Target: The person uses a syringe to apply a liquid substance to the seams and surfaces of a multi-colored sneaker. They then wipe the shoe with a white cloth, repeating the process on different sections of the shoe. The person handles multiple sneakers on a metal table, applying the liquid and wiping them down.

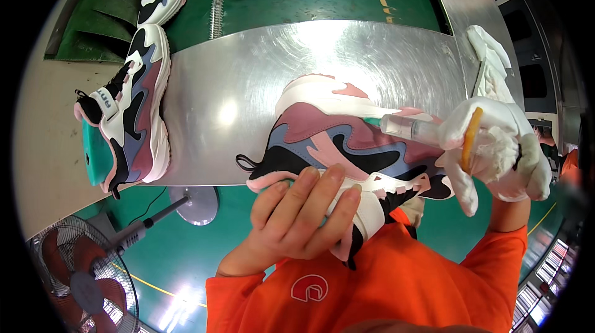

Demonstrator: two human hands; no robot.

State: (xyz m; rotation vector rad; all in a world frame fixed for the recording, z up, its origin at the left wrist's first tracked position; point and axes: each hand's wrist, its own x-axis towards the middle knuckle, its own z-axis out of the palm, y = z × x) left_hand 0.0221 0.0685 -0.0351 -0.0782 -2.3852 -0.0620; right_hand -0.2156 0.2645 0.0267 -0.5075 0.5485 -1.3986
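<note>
- Note the shoe at center, on its side by the bench's near edge: sole toward 12 o'clock, heel toward 9, opening toward 6; probably turned so as to present the side panels upward.
- Note the left hand, bare, at 6 o'clock, gripping the collar, likely to steady the shoe from the near side; thumb hidden.
- See at 3 o'clock the right hand, gloved in white, closed around the rear of a syringe; yellow band across the glove, purpose unclear.
- Observe the green tip toward 9 o'clock, at the mauve-white boundary; apparently slanted low for fine aim. Contact with the shoe: cannot tell.
- Compare the second shoe at 10 o'clock, well apart from both hands, with a teal form in the opening, perhaps to keep shape.
</note>
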